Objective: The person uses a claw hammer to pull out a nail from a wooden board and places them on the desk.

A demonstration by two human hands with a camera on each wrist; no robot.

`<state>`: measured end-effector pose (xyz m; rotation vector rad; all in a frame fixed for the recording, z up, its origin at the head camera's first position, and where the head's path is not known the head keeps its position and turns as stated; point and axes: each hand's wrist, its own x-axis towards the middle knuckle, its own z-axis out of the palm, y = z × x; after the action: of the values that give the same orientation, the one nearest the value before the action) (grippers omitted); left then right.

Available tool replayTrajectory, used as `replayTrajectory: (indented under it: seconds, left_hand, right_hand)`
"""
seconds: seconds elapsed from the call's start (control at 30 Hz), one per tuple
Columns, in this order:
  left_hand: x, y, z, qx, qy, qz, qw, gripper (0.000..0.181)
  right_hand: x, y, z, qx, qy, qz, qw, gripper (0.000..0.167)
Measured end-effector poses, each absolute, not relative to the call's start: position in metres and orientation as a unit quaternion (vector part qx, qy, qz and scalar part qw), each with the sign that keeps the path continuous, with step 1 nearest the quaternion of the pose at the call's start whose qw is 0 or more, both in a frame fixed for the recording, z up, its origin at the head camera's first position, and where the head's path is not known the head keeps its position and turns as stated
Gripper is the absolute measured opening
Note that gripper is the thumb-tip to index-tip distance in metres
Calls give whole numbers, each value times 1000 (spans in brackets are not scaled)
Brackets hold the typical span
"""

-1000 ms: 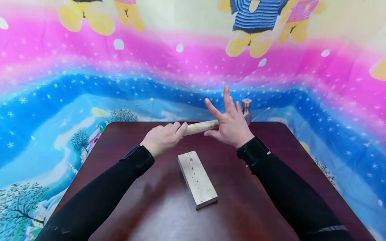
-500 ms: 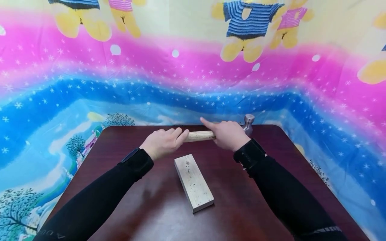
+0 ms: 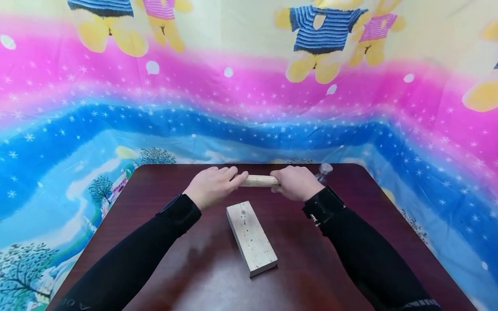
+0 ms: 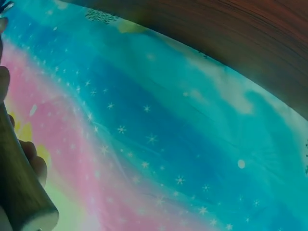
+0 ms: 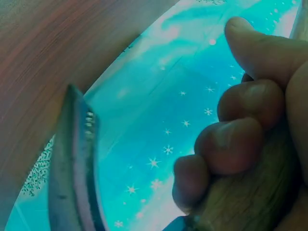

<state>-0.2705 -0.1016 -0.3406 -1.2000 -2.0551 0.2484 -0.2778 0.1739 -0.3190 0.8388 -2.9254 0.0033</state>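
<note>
Left hand point(image 3: 214, 185), bare: fingers wrapped round the butt part of a hammer point(image 3: 258, 180), beyond the wooden block point(image 3: 252, 239), to its left as the person faces it. Right hand point(image 3: 299, 182), bare: fingers curled about the same handle point(image 4: 21, 178), nearer the metal, beyond the block and to its right.
Hanging cloth point(image 3: 249, 95): cream, pink and blue, printed with snowflakes and figures in striped shirts; well past the block.
Table point(image 3: 175, 259): dark red-brown, glossy; under the block.
Sleeves point(image 3: 128, 259), two: black, one either side of the block.
Hammer: pale wooden handle, held crosswise past the block's far end, apart from it.
Block: pale, oblong, flat, askew.
Hammer head point(image 3: 325, 169): grey metal, just outside the right hand, farther off than the block.
Specks point(image 3: 247, 230), several: dark, on the block's top; holes or stains, I cannot tell.
</note>
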Motion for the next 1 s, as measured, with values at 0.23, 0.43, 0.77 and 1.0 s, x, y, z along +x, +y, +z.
replayTrajectory:
  seconds: [0.23, 0.43, 0.77, 1.0]
  left_hand:
    - [-272, -97, -340, -454, -804, -26, 383, 36]
    - [-273, -107, -356, -508, -747, -122, 411, 45]
    - [-276, -133, -405, -466, -860, -100, 181, 71]
    - [-269, -128, -439, -438, -895, -74, 39, 54]
  right_hand:
    - [-286, 177, -333, 259, -963, 50, 55, 22]
    - [-296, 187, -346, 220, -966, 117, 68, 31]
    - [-295, 190, -351, 163, -959, 225, 50, 34]
    - [-287, 180, -354, 177, -948, 261, 25, 43]
